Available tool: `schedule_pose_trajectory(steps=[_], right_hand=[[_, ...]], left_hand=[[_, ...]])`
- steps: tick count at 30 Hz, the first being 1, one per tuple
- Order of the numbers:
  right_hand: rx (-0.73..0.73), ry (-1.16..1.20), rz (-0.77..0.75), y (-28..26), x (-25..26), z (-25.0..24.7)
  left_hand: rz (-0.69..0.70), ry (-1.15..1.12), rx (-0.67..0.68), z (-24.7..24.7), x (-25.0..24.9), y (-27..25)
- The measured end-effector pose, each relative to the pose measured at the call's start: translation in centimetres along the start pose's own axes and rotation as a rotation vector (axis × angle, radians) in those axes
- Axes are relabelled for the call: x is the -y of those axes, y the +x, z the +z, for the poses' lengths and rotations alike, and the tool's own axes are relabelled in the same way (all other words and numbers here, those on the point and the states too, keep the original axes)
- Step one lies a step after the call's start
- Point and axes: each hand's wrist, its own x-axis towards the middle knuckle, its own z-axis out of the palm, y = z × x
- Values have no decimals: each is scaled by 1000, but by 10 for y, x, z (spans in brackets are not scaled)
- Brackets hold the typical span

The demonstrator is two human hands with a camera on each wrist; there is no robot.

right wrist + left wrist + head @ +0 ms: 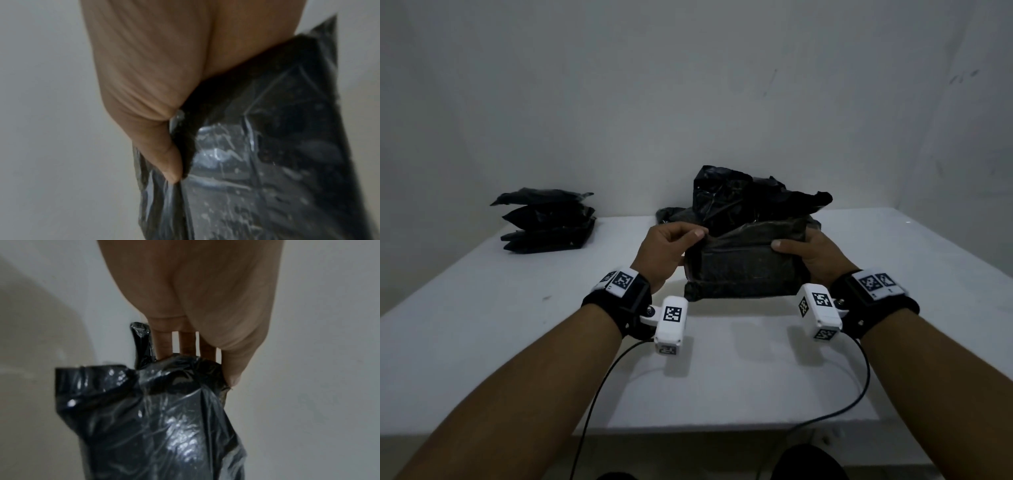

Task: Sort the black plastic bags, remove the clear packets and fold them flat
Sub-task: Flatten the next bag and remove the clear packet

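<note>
Two hands hold one packet [743,265] up just above the table [482,325], near its middle and in front of a crumpled black bag [750,195]. The left hand [667,250] pinches the packet's upper left edge between thumb and fingers [186,344]; the right hand [813,255] grips the right end, thumb on top. From the right wrist the packet [267,162] shows glossy clear film, creased, over dark grainy fill; the left wrist shows its wrinkled, shiny wrap [156,418]. The packet is a soft, flat rectangle. A stack [548,221] of similar dark packets sits at the far left, close to the back edge by the wall [688,85]. Open white tabletop lies to the right and along the near edge, where two cables [599,394] hang.
</note>
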Motion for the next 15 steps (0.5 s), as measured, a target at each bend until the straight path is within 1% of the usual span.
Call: schedule_pose_trajectory(steps=[3,7,9,11,12,13,15], right_hand=[[13,29,5,0,-4,-1],[73,-14,-3,3,-1,-1],[96,-32,-39,6,10,1],[60,-12,-51,9,26,7],[38,-109,-81,11,35,11],[32,-297,-142,13,44,16],[122,-706,-269,17,58,32]], left_hand=[[-12,-74,-66,-2,-4,0],[19,-50,-89,-2,-7,1],[38,-52,-98,-3,-9,3],[51,-59,-102,-3,-9,5],[52,-56,-102,-3,-9,5],[54,-54,-102,-2,-9,6],[60,-57,-97,1,-11,8]])
